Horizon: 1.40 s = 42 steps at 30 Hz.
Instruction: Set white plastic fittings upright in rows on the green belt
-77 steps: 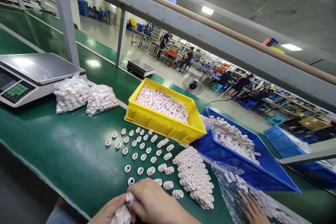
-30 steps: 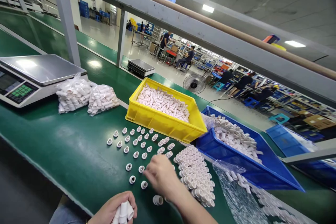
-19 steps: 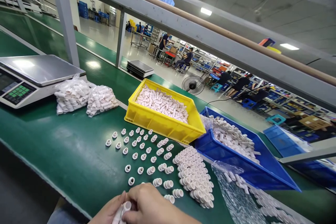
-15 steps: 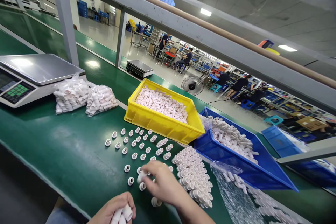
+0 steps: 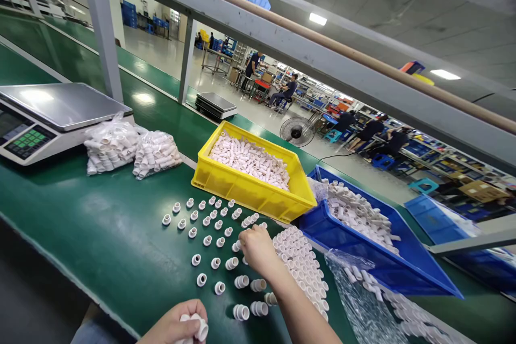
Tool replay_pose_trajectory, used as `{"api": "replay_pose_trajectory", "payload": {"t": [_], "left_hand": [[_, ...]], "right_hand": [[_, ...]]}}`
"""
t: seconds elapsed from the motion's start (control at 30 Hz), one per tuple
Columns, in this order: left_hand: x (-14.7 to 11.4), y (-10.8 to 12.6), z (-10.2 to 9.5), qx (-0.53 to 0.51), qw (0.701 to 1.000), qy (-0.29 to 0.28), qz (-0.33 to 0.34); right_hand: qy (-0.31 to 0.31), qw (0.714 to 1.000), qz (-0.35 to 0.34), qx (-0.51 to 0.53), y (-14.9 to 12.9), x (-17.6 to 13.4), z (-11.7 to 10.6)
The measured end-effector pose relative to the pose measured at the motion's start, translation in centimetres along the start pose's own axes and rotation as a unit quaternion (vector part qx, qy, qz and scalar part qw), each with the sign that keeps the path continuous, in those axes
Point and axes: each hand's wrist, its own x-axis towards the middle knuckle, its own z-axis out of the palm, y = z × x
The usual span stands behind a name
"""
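Near the front edge of the green table, my left hand point(image 5: 177, 323) is closed around several white plastic pipe fittings point(image 5: 200, 328). My right hand point(image 5: 258, 247) reaches over the spread-out fittings, its fingers bent down and together. The fingertips are among the standing pieces, and what they grip is hidden. A short fitting point(image 5: 236, 246) shows just left of those fingers. Single short fittings point(image 5: 207, 240) stand spaced apart in loose rows. Others look longer, like a ribbed stacked pair point(image 5: 241, 312). A dense block of white tubes point(image 5: 298, 250) lies right of my right forearm.
Behind the rows is a yellow bin point(image 5: 258, 205) of small white parts. A blue bin point(image 5: 374, 263) with white tubes stands to its right, beside clear plastic wrap point(image 5: 355, 301). Two filled bags point(image 5: 157, 156) lie by a scale point(image 5: 60, 110). A metal frame crosses above.
My right hand has moved up and away from the near fittings toward the farther ones. A white piece it held near the front has left its fingers. My left hand stays closed on its fittings.
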Motion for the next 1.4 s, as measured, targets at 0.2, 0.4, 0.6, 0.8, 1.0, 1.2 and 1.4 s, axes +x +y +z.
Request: {"api": "replay_pose_trajectory", "payload": {"t": [0.2, 0.4, 0.6, 0.8, 1.0, 1.2, 1.4], "left_hand": [[-0.1, 0.1, -0.1, 0.016, 1.0, 0.012, -0.016], [0.0, 0.1, 0.0, -0.019, 1.0, 0.001, -0.004], [0.0, 0.1, -0.1, -0.037, 0.999, -0.006, 0.007], [-0.1, 0.3, -0.1, -0.045, 0.999, -0.004, 0.021], [-0.2, 0.2, 0.0, -0.044, 0.998, -0.024, 0.03], [-0.1, 0.1, 0.1, -0.005, 0.999, -0.037, 0.012], [-0.1, 0.0, -0.1, -0.019, 0.999, -0.038, 0.028]], "right_hand": [[-0.018, 1.0, 0.002, -0.005, 0.1, 0.6, 1.4], [-0.012, 1.0, 0.001, -0.004, 0.1, 0.6, 1.2], [0.08, 0.993, -0.017, 0.079, -0.7, -1.7, -1.1], [0.03, 0.963, -0.222, 0.153, -5.4, -5.9, -1.1], [0.019, 0.958, -0.258, 0.122, -7.8, -6.2, 3.4], [-0.068, 0.962, -0.237, 0.119, -8.2, -6.3, 2.7], [-0.041, 0.952, -0.181, 0.243, -5.2, -7.1, -3.2]]}}
